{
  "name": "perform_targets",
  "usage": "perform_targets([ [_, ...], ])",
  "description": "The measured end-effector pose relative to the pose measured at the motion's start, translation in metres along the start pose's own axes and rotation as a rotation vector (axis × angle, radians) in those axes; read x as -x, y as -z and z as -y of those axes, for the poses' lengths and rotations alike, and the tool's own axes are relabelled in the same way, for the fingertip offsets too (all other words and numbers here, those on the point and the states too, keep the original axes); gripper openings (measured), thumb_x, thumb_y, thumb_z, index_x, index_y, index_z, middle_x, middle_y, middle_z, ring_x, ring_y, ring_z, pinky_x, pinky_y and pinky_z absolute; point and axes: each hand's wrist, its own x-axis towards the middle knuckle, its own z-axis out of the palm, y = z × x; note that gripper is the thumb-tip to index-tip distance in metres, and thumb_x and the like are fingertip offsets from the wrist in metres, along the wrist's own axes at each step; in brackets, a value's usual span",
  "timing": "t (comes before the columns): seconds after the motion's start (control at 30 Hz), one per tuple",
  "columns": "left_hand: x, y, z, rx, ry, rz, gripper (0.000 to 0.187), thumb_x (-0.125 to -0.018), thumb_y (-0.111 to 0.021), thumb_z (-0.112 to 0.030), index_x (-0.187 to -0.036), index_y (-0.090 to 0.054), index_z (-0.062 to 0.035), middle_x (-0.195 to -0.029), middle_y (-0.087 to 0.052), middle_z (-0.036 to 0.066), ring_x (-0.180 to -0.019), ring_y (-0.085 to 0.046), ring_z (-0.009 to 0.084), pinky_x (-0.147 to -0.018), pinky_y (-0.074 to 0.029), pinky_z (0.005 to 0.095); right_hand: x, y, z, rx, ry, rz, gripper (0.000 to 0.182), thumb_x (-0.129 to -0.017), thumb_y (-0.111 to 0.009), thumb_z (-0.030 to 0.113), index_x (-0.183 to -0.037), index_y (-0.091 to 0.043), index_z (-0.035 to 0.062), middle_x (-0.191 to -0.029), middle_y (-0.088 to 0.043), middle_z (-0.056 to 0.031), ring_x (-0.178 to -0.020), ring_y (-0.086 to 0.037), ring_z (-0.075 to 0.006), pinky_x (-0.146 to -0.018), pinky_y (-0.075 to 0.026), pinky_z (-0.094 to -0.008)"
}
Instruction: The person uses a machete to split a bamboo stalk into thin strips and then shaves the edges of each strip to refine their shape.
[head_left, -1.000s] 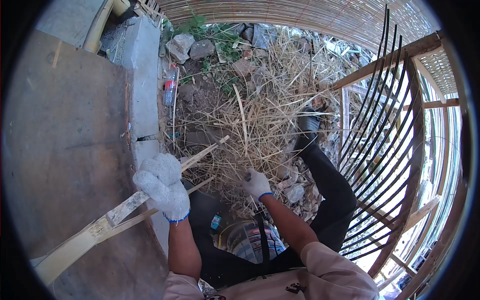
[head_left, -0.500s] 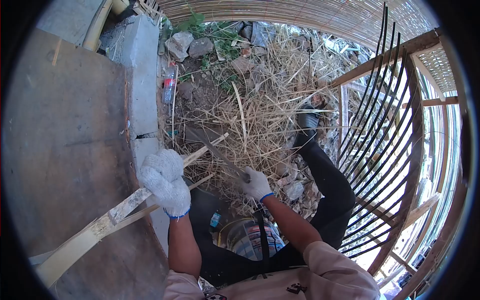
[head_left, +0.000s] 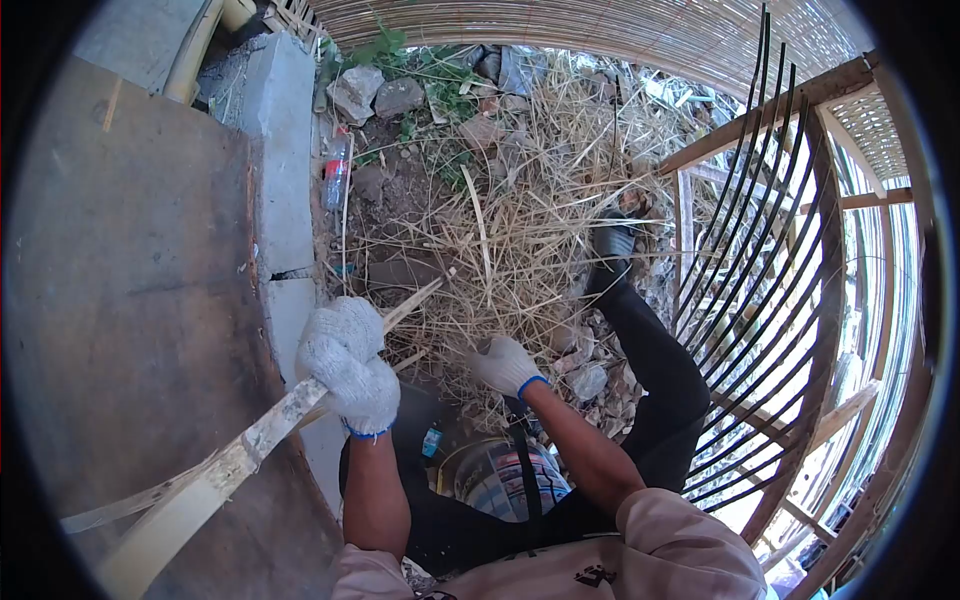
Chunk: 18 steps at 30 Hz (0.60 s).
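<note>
My left hand point(head_left: 348, 366), in a white knitted glove, is closed round a long split bamboo strip point(head_left: 225, 470). The strip's near part reaches over the board at lower left, and its narrow end pokes out beyond my fingers toward the straw. A second thin bamboo piece point(head_left: 410, 360) shows just below that end. My right hand point(head_left: 505, 367), gloved too, is closed on the dark handle of a knife point(head_left: 484, 345) to the right of the strip. The knife's blade hardly shows now; it is blurred or turned edge-on.
A brown board point(head_left: 140, 290) and a concrete ledge point(head_left: 288, 170) lie at left. Bamboo shavings point(head_left: 530, 230) cover the ground ahead. A plastic bottle point(head_left: 337, 170) and stones point(head_left: 400, 96) lie farther back. A slatted rack point(head_left: 765, 290) stands at right; a bucket point(head_left: 490, 475) sits between my legs.
My left hand has shifted slightly right with the bamboo strip, which has swung a little. My right hand has moved slightly left, and the knife blade, plain before, can hardly be seen.
</note>
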Motion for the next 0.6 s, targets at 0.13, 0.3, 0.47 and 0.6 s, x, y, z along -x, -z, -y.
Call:
perform_targets([
  [0.13, -0.002, 0.002, 0.002, 0.038, 0.017, 0.003, 0.052, -0.111, -0.044, -0.049, -0.073, -0.037, -0.0143, -0.063, -0.031, -0.001, -0.054, -0.032, 0.0149, -0.051, -0.027, 0.0339, 0.023, -0.014, 0.001, -0.156, 0.267, -0.225, 0.03, -0.092, -0.066, 0.032, -0.102, -0.066, 0.0041, -0.088, -0.072, -0.0251, -0.091, -0.071, -0.0453, -0.081, -0.055, -0.0545],
  [0.3, -0.009, 0.012, -0.001, 0.103, 0.086, 0.109, 0.052, -0.111, -0.044, -0.05, -0.073, -0.036, -0.0152, -0.067, -0.032, -0.001, -0.057, -0.033, 0.0147, -0.054, -0.029, 0.0339, -0.074, -0.044, -0.12, 0.058, -0.044, -0.202, 0.032, -0.084, -0.072, 0.028, -0.103, -0.071, 0.0029, -0.094, -0.075, -0.0241, -0.089, -0.073, -0.0403, -0.08, -0.058, -0.0474],
  [0.47, -0.011, 0.018, -0.005, 0.052, 0.063, 0.001, 0.056, -0.109, -0.044, -0.055, -0.072, -0.032, -0.0162, -0.067, -0.028, -0.003, -0.06, -0.033, 0.0141, -0.057, -0.031, 0.0337, -0.077, -0.03, -0.133, -0.241, -0.158, 0.119, 0.044, -0.081, -0.072, 0.04, -0.1, -0.076, -0.0001, -0.101, -0.075, -0.0247, -0.09, -0.074, -0.0416, -0.082, -0.058, -0.0467],
  [0.6, -0.025, 0.035, 0.007, 0.112, 0.015, -0.095, 0.063, -0.099, -0.048, -0.072, -0.079, -0.041, -0.0132, -0.072, -0.037, -0.001, -0.065, -0.04, 0.0151, -0.06, -0.035, 0.0333, -0.053, -0.022, -0.109, 0.057, 0.011, -0.111, 0.048, -0.083, -0.067, 0.042, -0.104, -0.074, -0.0002, -0.097, -0.074, -0.0269, -0.095, -0.072, -0.0431, -0.089, -0.057, -0.0483],
])
